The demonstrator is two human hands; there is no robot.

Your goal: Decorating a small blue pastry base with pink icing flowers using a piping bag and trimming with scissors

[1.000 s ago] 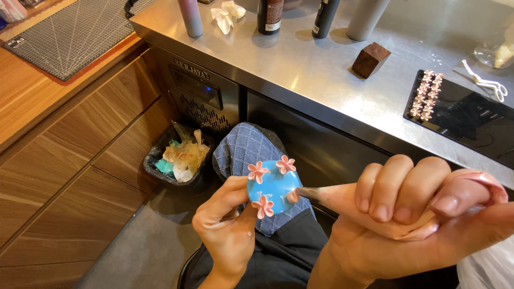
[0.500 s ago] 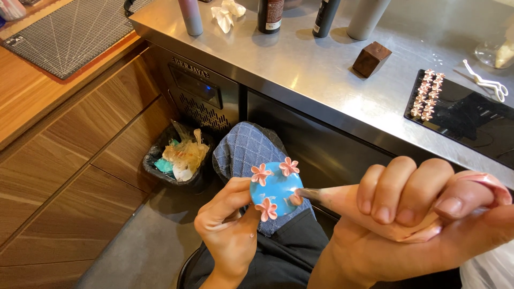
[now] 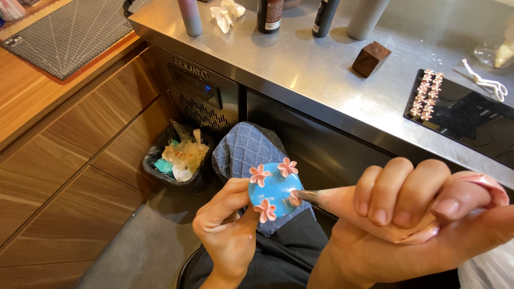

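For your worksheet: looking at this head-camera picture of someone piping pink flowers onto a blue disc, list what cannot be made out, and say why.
- Head view: the underside of the round blue disc with pink flowers, hidden behind the left hand's fingers.
- The pink piping bag's rear, wrapped by the right hand.
- The clear glass vessel, cut off by the right edge.
- Tiny pink flowers on the black tray, too small for detail.

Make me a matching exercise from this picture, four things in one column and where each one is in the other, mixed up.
Things:
1. blue round piece
2. piping bag
3. brown cube
4. bin

Places:
A. on the steel counter
B. on the floor by the wooden drawers
C. in the left hand
D. squeezed in the right hand

Pairs: 1-C, 2-D, 3-A, 4-B
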